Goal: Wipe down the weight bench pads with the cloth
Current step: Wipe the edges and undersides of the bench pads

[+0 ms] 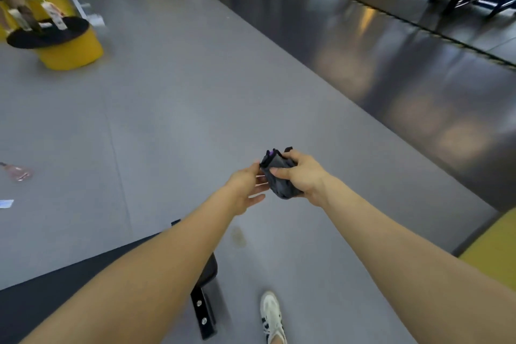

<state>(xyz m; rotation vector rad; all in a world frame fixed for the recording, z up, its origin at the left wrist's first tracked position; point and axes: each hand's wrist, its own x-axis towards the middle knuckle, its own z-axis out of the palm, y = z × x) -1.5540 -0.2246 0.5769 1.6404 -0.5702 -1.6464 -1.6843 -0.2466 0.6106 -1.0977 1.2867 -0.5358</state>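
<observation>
Over at the far left, a yellow drum (69, 50) with a round black top stands on the grey floor (181, 92), with bottles (54, 15) on it; lower down, a pinkish bottle (18, 172) lies on the floor. Nearer, at the bottom left, the black bench pad (42, 293) runs under the left forearm, its black metal leg (203, 313) showing below. The left hand (247, 187) is held in the air with fingers loosely extended, fingertips touching the dark grey cloth (279, 179). The right hand (303, 176) grips that bunched cloth, thumb and fingers curled around it, above the floor and well apart from the pad. Below, a white sneaker (272, 315) stands on the floor.
</observation>
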